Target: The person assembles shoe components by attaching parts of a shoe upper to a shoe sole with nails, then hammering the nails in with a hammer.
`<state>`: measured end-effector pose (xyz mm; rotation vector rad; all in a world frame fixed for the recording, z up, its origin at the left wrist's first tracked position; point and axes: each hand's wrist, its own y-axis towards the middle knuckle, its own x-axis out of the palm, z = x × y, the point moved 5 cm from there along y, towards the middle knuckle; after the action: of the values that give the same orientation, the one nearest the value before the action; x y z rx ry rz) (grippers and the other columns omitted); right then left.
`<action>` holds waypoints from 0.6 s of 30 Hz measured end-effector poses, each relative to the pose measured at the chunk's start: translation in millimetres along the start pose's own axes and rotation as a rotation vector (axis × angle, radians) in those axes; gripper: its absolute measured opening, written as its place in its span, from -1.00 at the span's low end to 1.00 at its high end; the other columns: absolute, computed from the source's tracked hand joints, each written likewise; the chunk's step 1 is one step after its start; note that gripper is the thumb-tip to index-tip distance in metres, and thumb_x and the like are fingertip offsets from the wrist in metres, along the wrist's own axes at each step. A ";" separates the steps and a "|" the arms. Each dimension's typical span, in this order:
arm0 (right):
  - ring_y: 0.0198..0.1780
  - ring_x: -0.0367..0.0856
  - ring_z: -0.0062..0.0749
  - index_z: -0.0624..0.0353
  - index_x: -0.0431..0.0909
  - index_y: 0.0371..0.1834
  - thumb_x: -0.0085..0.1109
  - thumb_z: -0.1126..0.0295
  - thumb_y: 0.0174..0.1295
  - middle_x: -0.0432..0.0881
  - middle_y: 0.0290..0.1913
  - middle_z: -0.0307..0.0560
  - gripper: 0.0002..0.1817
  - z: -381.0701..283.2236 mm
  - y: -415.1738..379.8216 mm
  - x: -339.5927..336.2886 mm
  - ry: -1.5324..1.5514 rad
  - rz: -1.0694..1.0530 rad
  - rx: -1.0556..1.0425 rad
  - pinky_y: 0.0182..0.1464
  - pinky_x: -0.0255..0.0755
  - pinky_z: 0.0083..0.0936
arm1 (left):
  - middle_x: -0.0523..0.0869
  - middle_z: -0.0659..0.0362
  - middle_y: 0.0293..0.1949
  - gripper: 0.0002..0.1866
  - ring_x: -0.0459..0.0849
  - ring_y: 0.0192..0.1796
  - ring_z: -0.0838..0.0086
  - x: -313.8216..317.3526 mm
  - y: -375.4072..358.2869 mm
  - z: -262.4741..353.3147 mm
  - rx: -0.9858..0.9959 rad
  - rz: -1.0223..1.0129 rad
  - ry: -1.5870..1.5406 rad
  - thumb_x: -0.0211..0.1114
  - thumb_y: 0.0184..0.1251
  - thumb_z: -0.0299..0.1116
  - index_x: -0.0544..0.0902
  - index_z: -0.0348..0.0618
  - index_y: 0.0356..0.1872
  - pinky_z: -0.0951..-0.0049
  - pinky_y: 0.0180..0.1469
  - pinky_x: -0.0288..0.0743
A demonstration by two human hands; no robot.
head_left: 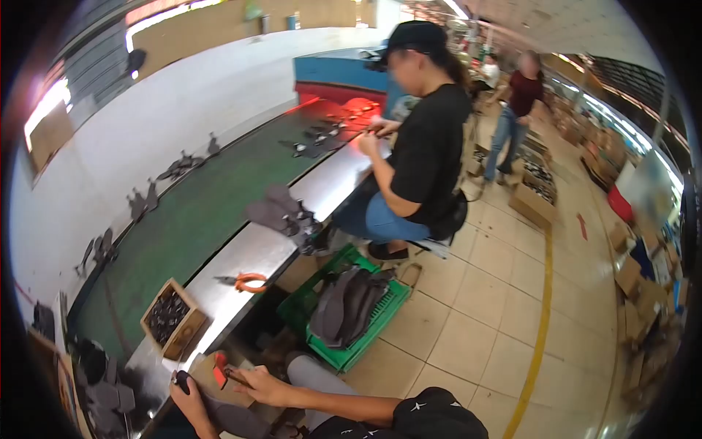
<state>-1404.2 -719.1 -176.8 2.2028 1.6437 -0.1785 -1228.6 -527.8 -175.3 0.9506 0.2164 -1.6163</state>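
My left hand [190, 407] is at the bottom left by the bench edge, its fingers closed round the dark end of a grey sole-shaped piece [238, 418]. My right hand [265, 385] grips a small tool with a red part [221, 370], pointing toward the left hand; its exact kind is not clear. A brown board [235, 388] lies beneath the tool. Close beyond my hands stands a wooden box [194, 325] of small black parts [169, 312]. Pliers with orange handles [250, 282] rest on the metal bench top [252, 252].
A green crate [365, 350] holding grey sole-shaped pieces [342, 307] stands on the floor to my right. Along the bench runs a green conveyor belt [172, 219]. A seated co-worker [431, 146] works farther up; another person [523, 95] stands beyond, near cardboard boxes [532, 205].
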 end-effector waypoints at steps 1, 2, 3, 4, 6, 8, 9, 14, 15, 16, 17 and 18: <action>0.02 0.61 0.23 0.38 0.40 0.06 0.10 0.09 0.48 0.59 -0.06 0.33 -0.52 -0.3 2.4 0.0 -0.143 -0.068 0.044 -0.02 0.44 -0.14 | 0.64 -0.22 0.07 -0.53 0.61 0.13 -0.07 0.9 1.8 8.3 0.032 -0.001 0.033 0.24 0.38 -0.31 0.51 -0.38 0.23 0.14 0.24 0.41; -0.07 0.59 0.20 0.36 0.38 0.00 0.10 0.08 0.48 0.58 -0.14 0.31 -0.54 5.8 9.2 6.0 -0.039 -0.028 0.019 -0.08 0.42 -0.14 | 0.65 -0.21 0.06 -0.53 0.61 0.12 -0.08 5.3 4.9 8.9 -0.007 -0.002 0.086 0.24 0.38 -0.29 0.52 -0.35 0.23 0.12 0.21 0.43; -0.16 0.57 0.16 0.34 0.37 -0.07 0.11 0.06 0.47 0.56 -0.21 0.28 -0.54 12.2 15.9 13.8 0.065 0.005 -0.013 -0.14 0.40 -0.14 | 0.65 -0.20 0.05 -0.53 0.62 0.11 -0.09 8.5 7.5 9.3 -0.050 0.003 0.141 0.24 0.38 -0.27 0.52 -0.32 0.23 0.10 0.19 0.44; -0.24 0.55 0.13 0.32 0.35 -0.14 0.12 0.05 0.47 0.54 -0.29 0.26 -0.54 6.9 19.9 11.4 0.170 0.034 -0.049 -0.20 0.37 -0.14 | 0.66 -0.20 0.04 -0.53 0.62 0.10 -0.10 10.1 9.6 11.0 -0.094 0.012 0.197 0.24 0.38 -0.26 0.53 -0.29 0.23 0.08 0.17 0.45; -0.31 0.52 0.05 0.32 0.36 -0.17 0.12 0.03 0.47 0.53 -0.34 0.27 -0.54 4.4 27.5 10.9 0.142 -0.009 0.013 -0.23 0.38 -0.18 | 0.67 -0.19 0.03 -0.54 0.63 0.09 -0.11 10.8 9.8 15.4 -0.139 0.000 0.247 0.23 0.39 -0.24 0.54 -0.26 0.22 0.05 0.14 0.47; -0.36 0.50 -0.01 0.31 0.37 -0.19 0.12 0.01 0.46 0.52 -0.39 0.26 -0.52 -0.9 32.0 4.8 0.137 -0.028 0.048 -0.26 0.38 -0.21 | 0.68 -0.18 0.00 -0.56 0.64 0.06 -0.09 11.4 11.2 11.1 -0.157 0.014 0.231 0.25 0.38 -0.24 0.55 -0.23 0.21 0.04 0.12 0.47; -0.38 0.50 -0.03 0.32 0.37 -0.20 0.12 0.00 0.46 0.52 -0.42 0.24 -0.51 -3.5 30.9 1.4 0.146 -0.029 0.056 -0.27 0.38 -0.21 | 0.67 -0.17 0.00 -0.56 0.64 0.06 -0.09 9.9 10.7 10.4 -0.125 0.019 0.202 0.26 0.37 -0.24 0.55 -0.22 0.20 0.04 0.13 0.47; -0.47 0.47 -0.16 0.32 0.43 -0.15 0.12 -0.04 0.45 0.49 -0.50 0.12 -0.49 5.4 21.7 8.0 0.204 0.044 0.022 -0.31 0.39 -0.24 | 0.68 -0.16 0.00 -0.57 0.65 0.06 -0.06 1.9 7.2 22.1 -0.008 -0.014 0.037 0.31 0.29 -0.33 0.57 -0.24 0.17 0.11 0.16 0.47; -0.45 0.51 -0.11 0.33 0.42 -0.18 0.12 -0.03 0.45 0.51 -0.49 0.15 -0.49 4.8 16.0 7.6 0.180 0.050 0.038 -0.31 0.39 -0.21 | 0.68 -0.15 0.00 -0.57 0.65 0.07 -0.04 2.5 6.7 21.1 0.020 -0.037 0.012 0.32 0.27 -0.35 0.58 -0.25 0.16 0.13 0.17 0.47; -0.43 0.55 -0.07 0.33 0.42 -0.21 0.13 -0.02 0.44 0.53 -0.49 0.18 -0.50 -8.9 9.7 0.1 0.156 0.054 0.057 -0.31 0.40 -0.18 | 0.69 -0.15 -0.01 -0.57 0.65 0.07 -0.03 3.3 6.4 23.1 0.032 -0.064 -0.031 0.33 0.26 -0.36 0.58 -0.27 0.15 0.15 0.18 0.46; -0.41 0.60 -0.02 0.34 0.42 -0.24 0.14 0.00 0.43 0.56 -0.48 0.20 -0.50 -14.4 5.2 -1.0 0.133 0.054 0.077 -0.31 0.40 -0.15 | 0.69 -0.15 -0.01 -0.57 0.66 0.08 -0.01 4.7 7.9 28.2 0.039 -0.091 -0.074 0.33 0.24 -0.36 0.59 -0.28 0.13 0.16 0.19 0.46; -0.39 0.63 -0.05 0.33 0.43 -0.19 0.13 -0.03 0.43 0.57 -0.45 0.21 -0.49 -8.4 3.4 0.1 0.115 0.077 0.062 -0.29 0.43 -0.19 | 0.70 -0.14 -0.01 -0.57 0.66 0.08 0.01 5.5 8.4 32.2 0.041 -0.115 -0.114 0.34 0.22 -0.37 0.59 -0.30 0.12 0.18 0.20 0.46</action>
<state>-1402.1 -716.6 -168.4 2.3585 1.6299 -0.0851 -1235.8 -553.8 -155.2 0.8874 0.1626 -1.7814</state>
